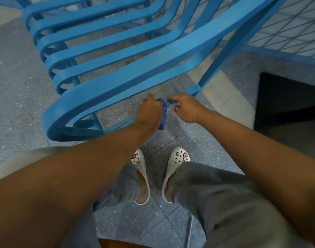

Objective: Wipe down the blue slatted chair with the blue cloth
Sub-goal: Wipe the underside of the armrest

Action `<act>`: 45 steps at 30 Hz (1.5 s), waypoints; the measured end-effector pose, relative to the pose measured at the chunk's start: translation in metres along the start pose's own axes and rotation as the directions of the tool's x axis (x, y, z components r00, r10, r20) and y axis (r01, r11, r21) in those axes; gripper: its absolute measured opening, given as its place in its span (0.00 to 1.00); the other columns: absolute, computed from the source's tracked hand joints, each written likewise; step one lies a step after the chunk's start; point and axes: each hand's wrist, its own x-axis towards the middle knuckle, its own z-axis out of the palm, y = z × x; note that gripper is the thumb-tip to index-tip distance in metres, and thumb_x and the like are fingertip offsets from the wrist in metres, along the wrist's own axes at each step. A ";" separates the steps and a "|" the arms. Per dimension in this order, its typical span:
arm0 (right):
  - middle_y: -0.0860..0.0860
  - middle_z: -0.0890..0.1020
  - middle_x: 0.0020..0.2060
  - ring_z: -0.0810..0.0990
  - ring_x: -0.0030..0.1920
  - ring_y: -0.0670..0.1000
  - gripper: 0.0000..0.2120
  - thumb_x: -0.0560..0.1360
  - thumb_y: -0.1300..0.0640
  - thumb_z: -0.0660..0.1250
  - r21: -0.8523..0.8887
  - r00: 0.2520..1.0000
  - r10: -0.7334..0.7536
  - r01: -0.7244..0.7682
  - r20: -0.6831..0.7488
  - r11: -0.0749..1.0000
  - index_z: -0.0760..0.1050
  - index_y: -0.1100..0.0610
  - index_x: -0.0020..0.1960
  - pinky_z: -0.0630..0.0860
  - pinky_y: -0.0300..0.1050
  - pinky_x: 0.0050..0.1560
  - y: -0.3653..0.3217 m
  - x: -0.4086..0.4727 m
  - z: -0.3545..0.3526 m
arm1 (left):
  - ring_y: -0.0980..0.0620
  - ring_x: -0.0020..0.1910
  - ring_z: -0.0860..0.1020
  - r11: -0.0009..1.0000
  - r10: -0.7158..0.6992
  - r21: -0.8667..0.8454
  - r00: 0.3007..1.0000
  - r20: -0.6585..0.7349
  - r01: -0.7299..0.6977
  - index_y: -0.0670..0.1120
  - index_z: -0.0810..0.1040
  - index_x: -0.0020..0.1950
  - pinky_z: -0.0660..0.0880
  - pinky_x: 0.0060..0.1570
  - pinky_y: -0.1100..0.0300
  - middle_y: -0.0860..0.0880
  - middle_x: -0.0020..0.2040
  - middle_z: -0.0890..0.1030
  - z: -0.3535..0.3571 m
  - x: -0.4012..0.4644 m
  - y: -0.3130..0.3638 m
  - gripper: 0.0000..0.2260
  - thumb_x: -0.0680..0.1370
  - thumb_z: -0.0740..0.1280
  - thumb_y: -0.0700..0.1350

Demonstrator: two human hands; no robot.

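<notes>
the chair (106,81) is bright blue, built of long flat slats that run side by side and curve round in smooth loops at the left end. open gaps lie between the slats, and thin blue legs and a low crossbar show beneath them. it fills the upper half of the view and stands on the floor. the cloth (163,113) is a darker blue, bunched and crumpled. it sits under the nearest slat, against the low crossbar, with a loose end hanging down. much of the cloth is hidden, so its full shape cannot be told.
</notes>
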 end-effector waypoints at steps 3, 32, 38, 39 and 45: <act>0.57 0.68 0.67 0.74 0.61 0.61 0.22 0.81 0.58 0.61 -0.129 0.999 -0.022 0.026 0.033 0.991 0.71 0.49 0.75 0.73 0.55 0.64 -0.003 0.002 0.006 | 0.41 0.56 0.77 0.998 -0.053 -0.046 0.998 -0.025 0.051 0.43 0.73 0.69 0.77 0.54 0.50 0.40 0.61 0.74 0.005 -0.027 -0.023 0.15 0.85 0.60 0.47; 0.50 0.43 0.82 0.57 0.79 0.61 0.34 0.81 0.64 0.58 -0.236 0.983 -0.038 0.081 0.179 0.968 0.54 0.40 0.81 0.66 0.55 0.75 0.018 0.007 0.024 | 0.41 0.58 0.75 0.957 -0.206 -0.230 0.974 -0.099 0.179 0.43 0.69 0.73 0.75 0.54 0.50 0.40 0.63 0.73 0.028 -0.058 -0.007 0.21 0.81 0.68 0.42; 0.50 0.42 0.82 0.58 0.79 0.61 0.34 0.81 0.61 0.59 -0.219 0.978 -0.053 0.097 0.200 0.971 0.52 0.40 0.81 0.66 0.53 0.74 0.020 0.006 0.025 | 0.38 0.54 0.77 0.912 -0.303 -0.317 0.948 -0.093 0.261 0.44 0.78 0.58 0.77 0.50 0.49 0.40 0.55 0.77 0.047 -0.092 -0.022 0.07 0.82 0.65 0.42; 0.50 0.42 0.82 0.58 0.79 0.61 0.34 0.81 0.61 0.59 -0.228 0.980 -0.046 0.091 0.195 0.969 0.52 0.41 0.81 0.66 0.53 0.74 0.019 0.006 0.026 | 0.38 0.54 0.76 0.905 -0.308 -0.333 0.948 -0.081 0.266 0.43 0.78 0.60 0.76 0.52 0.46 0.40 0.57 0.76 0.047 -0.093 -0.020 0.09 0.82 0.65 0.42; 0.56 0.74 0.61 0.78 0.56 0.59 0.12 0.82 0.53 0.63 -0.086 0.991 -0.097 0.089 -0.091 0.992 0.78 0.54 0.63 0.75 0.51 0.56 -0.021 -0.013 0.016 | 0.41 0.55 0.75 0.813 -0.303 -0.535 0.951 -0.054 0.229 0.44 0.78 0.65 0.74 0.53 0.50 0.41 0.60 0.75 0.025 -0.096 0.007 0.12 0.82 0.64 0.44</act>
